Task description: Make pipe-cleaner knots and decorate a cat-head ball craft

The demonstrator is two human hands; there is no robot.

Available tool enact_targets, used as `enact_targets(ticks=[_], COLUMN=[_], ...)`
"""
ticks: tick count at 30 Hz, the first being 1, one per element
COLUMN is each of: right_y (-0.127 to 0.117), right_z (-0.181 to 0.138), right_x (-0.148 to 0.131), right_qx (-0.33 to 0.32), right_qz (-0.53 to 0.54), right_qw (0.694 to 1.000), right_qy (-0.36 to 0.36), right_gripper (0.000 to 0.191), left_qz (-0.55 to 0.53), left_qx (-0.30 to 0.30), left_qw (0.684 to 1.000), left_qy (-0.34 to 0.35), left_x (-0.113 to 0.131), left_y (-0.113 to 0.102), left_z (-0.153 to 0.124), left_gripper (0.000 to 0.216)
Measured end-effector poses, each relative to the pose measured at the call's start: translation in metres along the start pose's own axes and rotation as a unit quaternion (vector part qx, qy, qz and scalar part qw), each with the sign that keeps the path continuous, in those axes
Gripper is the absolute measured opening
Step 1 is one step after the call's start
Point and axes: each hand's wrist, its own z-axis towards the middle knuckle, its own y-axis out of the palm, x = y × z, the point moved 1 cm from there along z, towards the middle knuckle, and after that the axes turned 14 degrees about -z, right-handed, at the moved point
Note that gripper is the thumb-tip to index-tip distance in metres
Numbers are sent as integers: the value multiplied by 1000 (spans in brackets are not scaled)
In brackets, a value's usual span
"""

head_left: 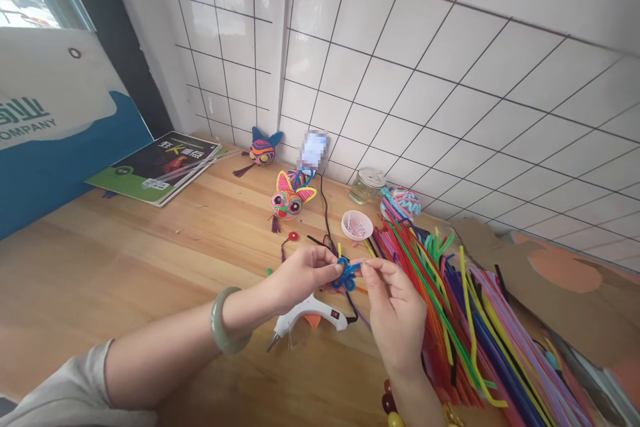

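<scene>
Between my two hands is a blue pipe cleaner (pixel 345 278) bent into several small loops. My left hand (pixel 315 272) pinches the looped part between thumb and fingers. With thumb and forefinger, my right hand (pixel 395 303) grips a short end of the same pipe cleaner that sticks out to the right. Just below them on the table lies a white hot glue gun (pixel 313 309), its metal nozzle towards the lower left. Beside my right hand is a large spread of coloured pipe cleaners (pixel 450 307).
Behind my hands stand a colourful animal head (pixel 287 203), a blue-eared one (pixel 263 149), a pink bowl (pixel 357 225) of small pieces, a glass jar (pixel 367 187) and a propped phone (pixel 313 150). A black cable (pixel 325 203) crosses the table. Books (pixel 160 167) lie left, cardboard (pixel 550 287) right.
</scene>
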Motion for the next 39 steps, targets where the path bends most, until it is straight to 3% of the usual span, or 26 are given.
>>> enact_targets(ticks=[6,12,16,21,26,31,35,39], right_y=[0,-1,-3,-3,-2,-2,0,2], right_z=[4,2,2,-1,-4,-4,-3,-3], right_x=[1,1,-5,-11,-11,-7,2,4], right_qx=[-20,-22,-16,8,55,61,67,55], right_qz=[55,28,-11,-88,-125,-71,29,74], right_qw=[997,999,993,939,902,934,981,995], right_qy=[50,11,-118,-333,-408,-345,-180,-47], right_gripper=[20,15,8,25,32,30,18,6], left_qz=[-35,-33,-21,-11,-6,-24,-56,-81], left_qx=[3,12,23,51,64,50,24,15], left_qw=[999,999,999,995,989,991,994,995], left_qy=[-31,-31,9,88,130,121,89,64], left_x=[-1,-2,-1,2,5,5,2,0], left_y=[-1,-1,-2,-1,3,4,3,2], left_z=[0,2,3,2,-2,-2,-2,0], left_gripper=[40,39,43,42,38,37,35,32])
